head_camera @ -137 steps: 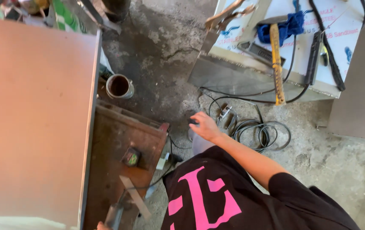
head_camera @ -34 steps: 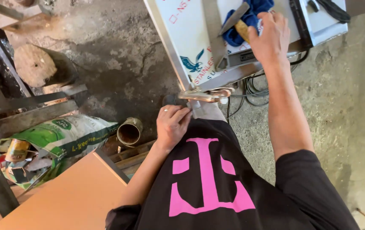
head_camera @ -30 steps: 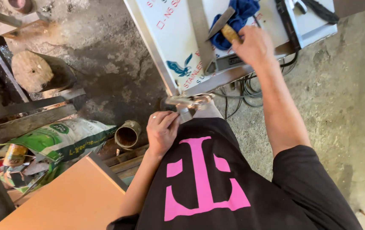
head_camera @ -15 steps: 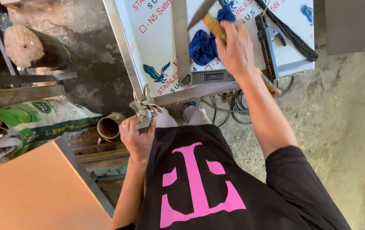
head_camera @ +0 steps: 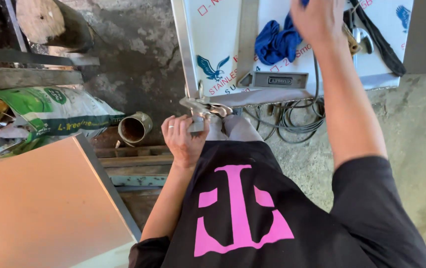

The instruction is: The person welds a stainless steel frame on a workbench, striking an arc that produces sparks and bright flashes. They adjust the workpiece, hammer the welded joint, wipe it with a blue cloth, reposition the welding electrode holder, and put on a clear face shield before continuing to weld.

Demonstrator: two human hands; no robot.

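Far left, a green and white sack (head_camera: pixel 54 116) lies slumped on the floor by a log (head_camera: pixel 49 22), out of my way. An orange board (head_camera: pixel 39 208) sits low left, and a rusty can (head_camera: pixel 134 128) lies on its side by the wooden rails.

My left hand (head_camera: pixel 183 141) has its grip closed around the handle of a metal clamp (head_camera: pixel 204 108), which bites the near edge of the white steel sheet (head_camera: pixel 213 44) (probably pinning the sheet so it won't slide). The clamp sits right at the sheet's lower left corner, just above my knees.

A grey square ruler (head_camera: pixel 272 79) lies flat on the sheet, a blue rag (head_camera: pixel 275 42) bunched just above it. Cables (head_camera: pixel 292 116) coil on the floor under the desk edge.

My right hand (head_camera: pixel 319 20) reaches across the sheet beside the rag; its grip is cut off at the top and blurred, so I cannot tell whether it holds anything.
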